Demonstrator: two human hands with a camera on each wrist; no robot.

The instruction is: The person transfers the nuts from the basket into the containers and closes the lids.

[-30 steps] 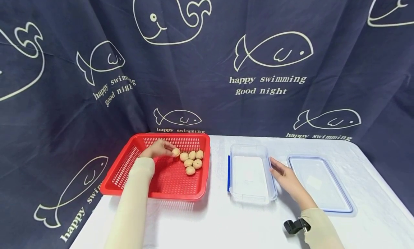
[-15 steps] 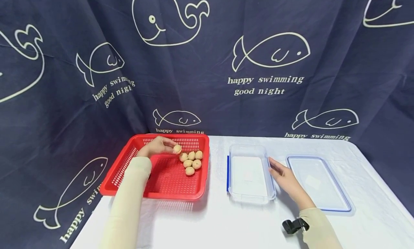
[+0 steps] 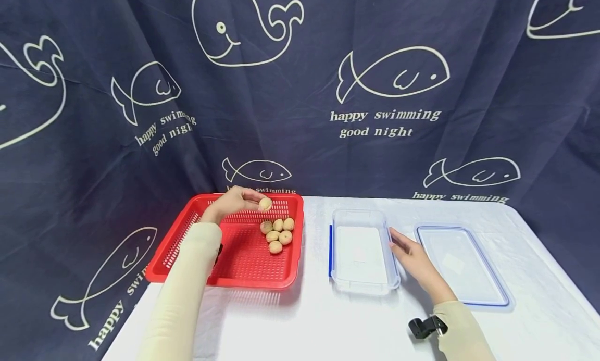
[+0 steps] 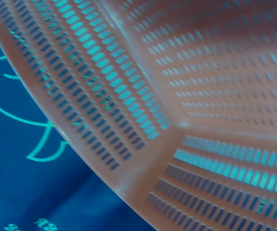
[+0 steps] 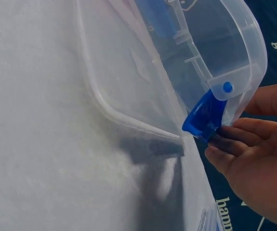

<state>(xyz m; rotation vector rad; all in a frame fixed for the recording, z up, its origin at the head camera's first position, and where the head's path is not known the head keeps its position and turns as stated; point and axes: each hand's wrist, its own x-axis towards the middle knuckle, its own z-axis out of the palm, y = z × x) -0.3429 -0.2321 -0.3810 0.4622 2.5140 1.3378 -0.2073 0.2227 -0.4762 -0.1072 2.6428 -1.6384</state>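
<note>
In the head view my left hand (image 3: 236, 200) pinches a walnut (image 3: 265, 204) in its fingertips, above the far side of the red plastic basket (image 3: 213, 283). Several more walnuts (image 3: 273, 236) lie in a cluster on the basket's right side. My right hand (image 3: 417, 262) holds the right side of the clear plastic container (image 3: 363, 285), which stands without its lid. In the right wrist view its fingers curl against the blue latch (image 5: 208, 115). The left wrist view is filled by the perforated basket wall (image 4: 143, 183); the held walnut does not show there.
To the right of the container lies its clear lid (image 3: 464, 267) with a blue seal, on a white tablecloth (image 3: 300, 330). A dark blue curtain (image 3: 300, 100) with whale and fish drawings hangs behind the table.
My left hand has lifted the walnut up from beside the cluster and moved it slightly right. The right hand and the container stay in place.
</note>
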